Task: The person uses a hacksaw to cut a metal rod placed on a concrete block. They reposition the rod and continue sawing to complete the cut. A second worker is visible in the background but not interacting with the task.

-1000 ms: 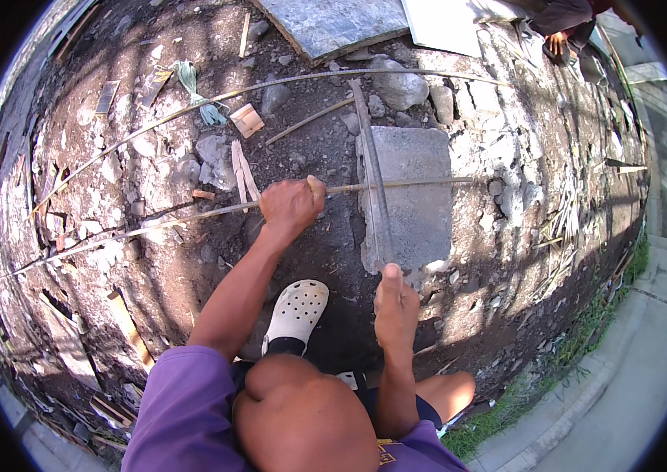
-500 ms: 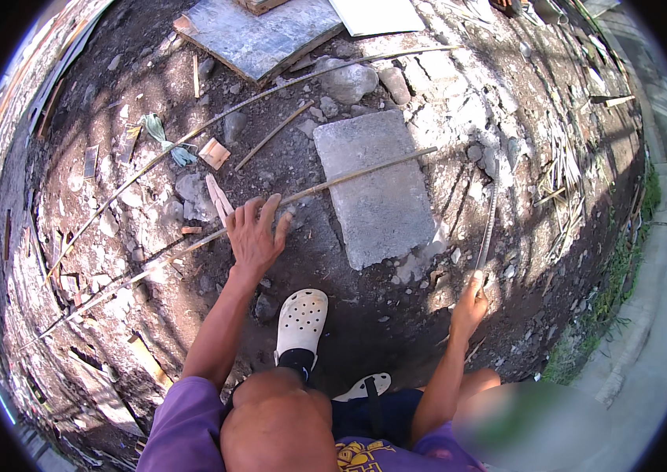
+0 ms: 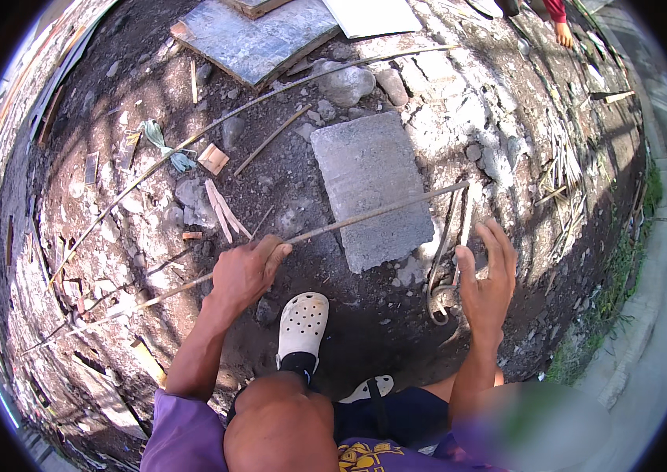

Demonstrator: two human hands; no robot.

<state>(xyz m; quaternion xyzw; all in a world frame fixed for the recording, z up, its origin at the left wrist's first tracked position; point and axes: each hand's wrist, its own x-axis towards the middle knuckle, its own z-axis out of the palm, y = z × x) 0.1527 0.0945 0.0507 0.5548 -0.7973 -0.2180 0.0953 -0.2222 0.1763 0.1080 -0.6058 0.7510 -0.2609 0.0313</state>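
Observation:
My left hand [image 3: 241, 275] is closed around a long, thin tan rod [image 3: 357, 219], which runs from the lower left across a grey concrete block [image 3: 369, 185]. The rod's far right end is raised over the dirt beyond the block. My right hand [image 3: 488, 279] is open, thumb and fingers apart, just below that end. Close to its fingertips is a slim tool [image 3: 436, 271] with a curled lower end, lying on the ground. I cannot make out its exact kind.
Another thin rod [image 3: 231, 110] curves over the ground farther off. Boards [image 3: 259, 39] lie at the back left, near rocks [image 3: 345, 82]. A co-worker's hand [image 3: 563, 35] shows at the far right. Wood scraps, tied blue-green strips [image 3: 168, 147] and a concrete walkway [image 3: 660, 291] surround me.
My left hand has closed on the rod, whose right end has swung right and nearer. My right hand has let go of the slim tool and opened. A co-worker's hand has come into view.

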